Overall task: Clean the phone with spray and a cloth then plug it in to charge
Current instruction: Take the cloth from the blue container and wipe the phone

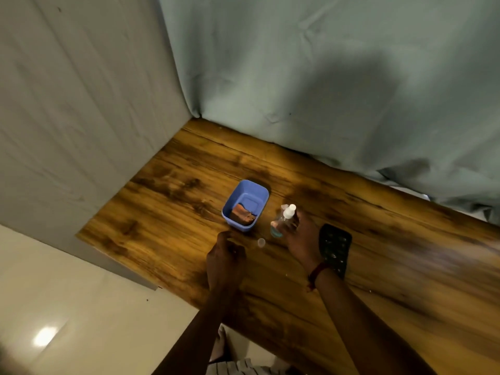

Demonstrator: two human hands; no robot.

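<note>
A clear plastic spray bottle with a white nozzle [284, 219] stands tilted on the brown wood-grain table [173, 212]. The right hand [300, 239] reaches in from five o'clock and wraps its fingers around the bottle's lower body. A red thread band [318, 272] circles that wrist.

At three o'clock from the right hand, just beside it, the dark rectangular phone with a speckled back [335, 247] lies flat on the wood. Its near end is hidden behind the wrist.

At ten o'clock from the bottle sits a small blue plastic tub [244, 185]. A folded rust-brown cloth [242, 214] lies in its bottom.

A small clear round cap [261, 242] rests on the table at seven o'clock from the bottle, between the two hands. The left hand [226, 257] hovers just at nine o'clock of the cap, fingers curled inward, with nothing visible in them.

A grey-green fabric sheet [324, 77] hangs along the far table edge.
</note>
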